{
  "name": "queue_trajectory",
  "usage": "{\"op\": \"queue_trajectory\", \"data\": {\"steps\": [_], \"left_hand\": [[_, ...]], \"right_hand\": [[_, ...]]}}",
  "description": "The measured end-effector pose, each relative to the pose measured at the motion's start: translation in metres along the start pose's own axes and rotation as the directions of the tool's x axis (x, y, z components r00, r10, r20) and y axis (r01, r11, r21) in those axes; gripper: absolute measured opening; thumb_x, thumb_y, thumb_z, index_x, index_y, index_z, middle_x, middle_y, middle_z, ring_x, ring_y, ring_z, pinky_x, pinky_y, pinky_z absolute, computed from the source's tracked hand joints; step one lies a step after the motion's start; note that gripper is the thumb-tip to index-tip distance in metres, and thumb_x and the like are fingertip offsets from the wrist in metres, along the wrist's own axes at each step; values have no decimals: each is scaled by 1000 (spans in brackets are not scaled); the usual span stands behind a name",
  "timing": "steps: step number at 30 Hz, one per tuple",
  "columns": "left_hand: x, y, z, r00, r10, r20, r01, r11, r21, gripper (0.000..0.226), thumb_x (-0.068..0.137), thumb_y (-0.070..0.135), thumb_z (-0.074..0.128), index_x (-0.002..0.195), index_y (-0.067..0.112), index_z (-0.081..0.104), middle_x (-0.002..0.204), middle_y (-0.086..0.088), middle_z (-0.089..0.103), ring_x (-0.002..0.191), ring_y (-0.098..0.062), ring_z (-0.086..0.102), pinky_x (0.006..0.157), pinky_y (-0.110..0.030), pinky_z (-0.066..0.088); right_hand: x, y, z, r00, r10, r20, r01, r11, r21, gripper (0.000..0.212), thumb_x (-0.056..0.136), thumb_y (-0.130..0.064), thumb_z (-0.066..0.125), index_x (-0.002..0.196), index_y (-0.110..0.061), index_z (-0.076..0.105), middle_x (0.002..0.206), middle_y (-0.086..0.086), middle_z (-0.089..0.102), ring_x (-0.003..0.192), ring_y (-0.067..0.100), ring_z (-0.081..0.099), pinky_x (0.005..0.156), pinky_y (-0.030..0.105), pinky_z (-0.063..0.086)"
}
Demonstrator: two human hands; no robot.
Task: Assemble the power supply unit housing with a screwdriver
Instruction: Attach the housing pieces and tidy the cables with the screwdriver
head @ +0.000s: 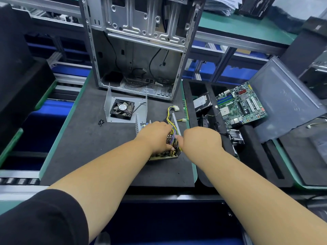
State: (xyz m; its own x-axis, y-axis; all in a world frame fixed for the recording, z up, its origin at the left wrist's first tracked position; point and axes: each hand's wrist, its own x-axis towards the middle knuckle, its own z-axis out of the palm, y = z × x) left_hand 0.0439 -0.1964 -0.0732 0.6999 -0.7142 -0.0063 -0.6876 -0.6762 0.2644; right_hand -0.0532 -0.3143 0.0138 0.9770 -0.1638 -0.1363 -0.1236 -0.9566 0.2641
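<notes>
The power supply's circuit board (164, 157) with its bundle of yellow, black and purple wires (172, 138) lies on the dark foam mat (88, 147). My left hand (155, 137) covers the board from the left, fingers curled over its components. My right hand (200, 138) reaches in from the right, its thumb touching the wire bundle. The grey metal housing shell (123, 106) with a black fan (122, 109) stands just behind. A small pile of black screws (100, 122) lies left of the shell. No screwdriver is in sight.
An open computer case (139, 50) stands upright at the back of the mat. On the right, a foam tray holds a hard drive (202, 103), a green motherboard (242, 105) and a heatsink (236, 137). A grey panel (286, 99) leans beyond them.
</notes>
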Motion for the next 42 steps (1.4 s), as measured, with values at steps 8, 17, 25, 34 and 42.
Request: {"op": "queue_trajectory", "data": {"steps": [8, 17, 25, 34, 42], "left_hand": [[1, 0, 0, 1000, -10, 21, 10, 1000, 4, 55, 71, 61, 73, 100, 21, 50, 107, -2, 57, 104, -26, 52, 82, -39, 44], [0, -1, 2, 1000, 3, 3, -3, 1000, -6, 54, 71, 60, 73, 101, 21, 51, 108, -3, 58, 104, -26, 52, 78, -35, 41], [1, -1, 2, 1000, 6, -7, -6, 1000, 12, 55, 71, 61, 73, 101, 20, 51, 105, -3, 57, 101, -26, 52, 78, -37, 42], [-1, 0, 1, 1000, 10, -9, -10, 1000, 7, 54, 72, 61, 72, 100, 21, 50, 107, -4, 58, 102, -27, 52, 82, -39, 45], [-6, 0, -2, 996, 43, -84, -46, 998, -33, 48, 73, 55, 68, 105, 24, 51, 105, 1, 55, 100, -23, 51, 82, -37, 43]], "right_hand": [[-5, 11, -5, 985, -158, -74, 169, 971, 172, 24, 95, -33, 56, 106, -16, 43, 106, 6, 57, 95, 31, 58, 64, 33, 37], [6, 4, -4, 993, -102, -51, 108, 986, 123, 29, 97, -40, 56, 108, -15, 46, 80, -2, 41, 74, 26, 45, 58, 31, 35], [-1, 3, -4, 999, -38, -17, 39, 991, 124, 26, 98, -34, 56, 111, -14, 48, 99, 4, 61, 91, 29, 60, 61, 32, 37], [0, 2, -4, 999, -23, -41, 28, 989, 145, 24, 97, -36, 56, 107, -15, 49, 92, 3, 57, 95, 29, 61, 62, 31, 36], [-8, 6, 8, 983, -120, -138, 157, 938, 309, 20, 98, -36, 50, 107, -20, 42, 78, -3, 46, 71, 28, 45, 57, 33, 34]]}}
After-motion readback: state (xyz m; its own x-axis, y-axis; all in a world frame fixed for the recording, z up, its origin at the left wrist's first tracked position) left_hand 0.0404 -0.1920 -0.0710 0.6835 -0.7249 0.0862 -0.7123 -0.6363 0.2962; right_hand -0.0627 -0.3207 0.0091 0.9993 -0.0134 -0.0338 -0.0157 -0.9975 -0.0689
